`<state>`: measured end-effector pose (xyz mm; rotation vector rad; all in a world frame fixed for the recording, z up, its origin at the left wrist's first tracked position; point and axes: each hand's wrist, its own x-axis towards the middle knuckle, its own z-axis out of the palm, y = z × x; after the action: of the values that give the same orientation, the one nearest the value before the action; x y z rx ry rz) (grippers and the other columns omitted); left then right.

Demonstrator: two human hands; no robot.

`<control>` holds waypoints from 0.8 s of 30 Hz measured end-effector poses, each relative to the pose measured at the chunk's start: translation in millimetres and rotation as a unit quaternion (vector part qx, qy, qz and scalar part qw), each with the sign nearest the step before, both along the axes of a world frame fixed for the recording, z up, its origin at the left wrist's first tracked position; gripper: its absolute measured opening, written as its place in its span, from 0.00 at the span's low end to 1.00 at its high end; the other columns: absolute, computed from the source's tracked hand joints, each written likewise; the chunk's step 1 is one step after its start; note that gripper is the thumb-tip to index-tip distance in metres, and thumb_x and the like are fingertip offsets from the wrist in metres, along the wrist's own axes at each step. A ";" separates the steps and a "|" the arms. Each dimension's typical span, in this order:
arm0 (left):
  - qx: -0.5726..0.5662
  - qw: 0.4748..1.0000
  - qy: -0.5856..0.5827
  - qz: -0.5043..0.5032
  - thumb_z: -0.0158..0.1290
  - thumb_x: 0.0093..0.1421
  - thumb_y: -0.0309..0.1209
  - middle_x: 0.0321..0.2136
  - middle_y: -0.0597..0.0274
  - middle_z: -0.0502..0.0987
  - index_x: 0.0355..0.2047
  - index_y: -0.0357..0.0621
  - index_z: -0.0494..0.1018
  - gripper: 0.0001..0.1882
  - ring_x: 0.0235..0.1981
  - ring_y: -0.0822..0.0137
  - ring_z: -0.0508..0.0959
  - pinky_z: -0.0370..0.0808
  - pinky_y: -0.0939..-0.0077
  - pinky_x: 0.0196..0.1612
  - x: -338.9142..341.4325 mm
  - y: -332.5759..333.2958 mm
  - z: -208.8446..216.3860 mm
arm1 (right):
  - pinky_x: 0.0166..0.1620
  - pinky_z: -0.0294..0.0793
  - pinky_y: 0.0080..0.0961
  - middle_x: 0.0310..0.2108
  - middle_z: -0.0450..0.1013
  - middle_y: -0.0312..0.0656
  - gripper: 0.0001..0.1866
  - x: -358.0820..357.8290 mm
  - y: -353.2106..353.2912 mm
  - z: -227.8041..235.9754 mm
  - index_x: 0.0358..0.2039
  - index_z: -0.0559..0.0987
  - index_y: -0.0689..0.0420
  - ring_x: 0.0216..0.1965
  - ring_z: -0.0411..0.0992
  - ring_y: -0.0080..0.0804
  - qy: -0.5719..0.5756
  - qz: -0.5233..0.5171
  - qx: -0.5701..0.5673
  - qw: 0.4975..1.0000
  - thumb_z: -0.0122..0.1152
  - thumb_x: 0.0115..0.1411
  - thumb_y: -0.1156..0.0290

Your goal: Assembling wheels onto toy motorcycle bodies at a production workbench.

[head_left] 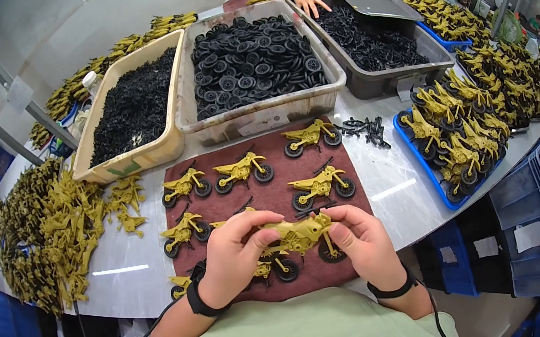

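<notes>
A shiny white table (401, 184) carries a dark red cloth (268, 197). Around the cloth stand a wheel tub (271, 118) at twelve o'clock, grey tub (375, 82) and loose black pieces (367, 129) at one, blue tray (427, 178) at two, yellow parts (67, 234) near nine, cream tub (170, 140) at ten.

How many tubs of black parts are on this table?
3: a cream tub at left, a whitish tub of wheels in the middle, a grey tub to its right. More may be hidden farther back.

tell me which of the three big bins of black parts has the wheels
The middle bin, between the cream bin and grey bin; it holds round wheels, the others irregular parts.
</notes>
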<state>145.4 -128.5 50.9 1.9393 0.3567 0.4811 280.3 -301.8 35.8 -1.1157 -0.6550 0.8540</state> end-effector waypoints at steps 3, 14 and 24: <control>-0.137 0.990 0.022 -0.012 0.54 0.63 0.29 0.37 0.61 0.78 0.40 0.33 0.73 0.11 0.38 0.75 0.75 0.71 0.82 0.44 -0.9 3.2 -2.2 | 0.50 0.69 0.19 0.43 0.73 0.38 0.20 1.7 0.5 0.4 0.52 0.69 0.66 0.45 0.70 0.22 0.055 0.016 -0.028 0.998 0.52 0.67 0.65; -0.286 0.955 0.064 -0.052 0.54 0.63 0.32 0.32 0.66 0.76 0.38 0.37 0.71 0.10 0.34 0.78 0.74 0.70 0.84 0.40 0.0 3.9 -1.5 | 0.52 0.66 0.21 0.44 0.71 0.38 0.18 3.7 -3.4 2.4 0.52 0.69 0.62 0.47 0.68 0.22 0.153 0.046 0.016 0.987 0.52 0.66 0.65; -0.132 0.986 0.069 -0.078 0.57 0.60 0.29 0.35 0.65 0.76 0.40 0.37 0.71 0.11 0.36 0.76 0.74 0.71 0.83 0.40 -0.6 4.5 -3.3 | 0.47 0.68 0.18 0.40 0.72 0.35 0.15 8.2 -4.1 -4.7 0.50 0.70 0.60 0.42 0.69 0.19 0.071 0.072 -0.023 0.995 0.50 0.66 0.68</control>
<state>144.7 -124.0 47.6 1.7300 0.3351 0.1867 288.5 -305.9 31.1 -1.0473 -0.6043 1.0674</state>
